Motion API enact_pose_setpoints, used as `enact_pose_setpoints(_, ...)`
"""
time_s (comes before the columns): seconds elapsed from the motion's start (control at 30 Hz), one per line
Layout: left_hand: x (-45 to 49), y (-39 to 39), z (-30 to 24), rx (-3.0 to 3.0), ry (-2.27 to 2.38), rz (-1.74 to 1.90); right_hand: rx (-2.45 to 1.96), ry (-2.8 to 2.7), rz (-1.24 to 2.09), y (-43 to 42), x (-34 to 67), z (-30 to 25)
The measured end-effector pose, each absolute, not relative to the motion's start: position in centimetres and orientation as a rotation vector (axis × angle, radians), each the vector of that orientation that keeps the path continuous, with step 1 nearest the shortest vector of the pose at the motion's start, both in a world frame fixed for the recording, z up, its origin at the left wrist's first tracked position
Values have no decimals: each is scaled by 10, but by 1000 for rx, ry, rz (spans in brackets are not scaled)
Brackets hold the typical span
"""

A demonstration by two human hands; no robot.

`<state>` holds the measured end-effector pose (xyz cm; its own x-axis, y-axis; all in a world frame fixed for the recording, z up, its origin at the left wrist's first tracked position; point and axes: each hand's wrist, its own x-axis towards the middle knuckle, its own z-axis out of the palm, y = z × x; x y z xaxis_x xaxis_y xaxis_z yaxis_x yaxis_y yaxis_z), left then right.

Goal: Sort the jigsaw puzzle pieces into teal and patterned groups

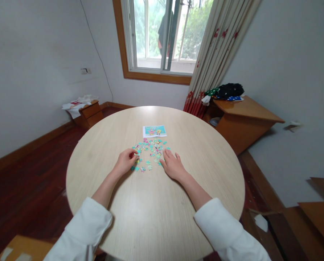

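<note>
Loose jigsaw puzzle pieces [148, 163], mostly turquoise with pink and yellow bits, lie scattered in the middle of the round table [151, 217]. At their left edge is my left hand [126, 161], its fingers curled and the thumb and fingertips close together by the pieces; anything between them is too small to make out. On the right side, my right hand [173, 165] rests flat with fingers stretched out, its fingertips beside the outer pieces. Just beyond the pieces lies a picture sheet [155, 131] with a turquoise cartoon scene and a white border.
Behind the table are a window [164, 36] and a long curtain [210, 54]. A tilted wooden cabinet [240, 123] with dark clothes [229, 90] on top stands at the right. A small drawer unit [92, 113] is at the left. Outside the window a person shows partly.
</note>
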<state>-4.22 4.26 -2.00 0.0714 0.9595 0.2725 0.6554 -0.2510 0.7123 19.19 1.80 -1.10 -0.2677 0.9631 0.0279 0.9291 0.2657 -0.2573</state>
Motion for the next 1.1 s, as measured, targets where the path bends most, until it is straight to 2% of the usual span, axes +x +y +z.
enact_pose_setpoints(0.17, -42, 40, -21, 2016, 1474, 895, -1911, -2356, 322, 22, 200, -7)
enact_pose_setpoints(0.63, -45, 42, -24, 2099, 1511, 830, -1944, -2365, 310, 22, 199, -7)
enact_pose_setpoints(1.1, -49, 45, -20, 2148, 1760, 699, -1944, -2371, 308, 21, 198, -5)
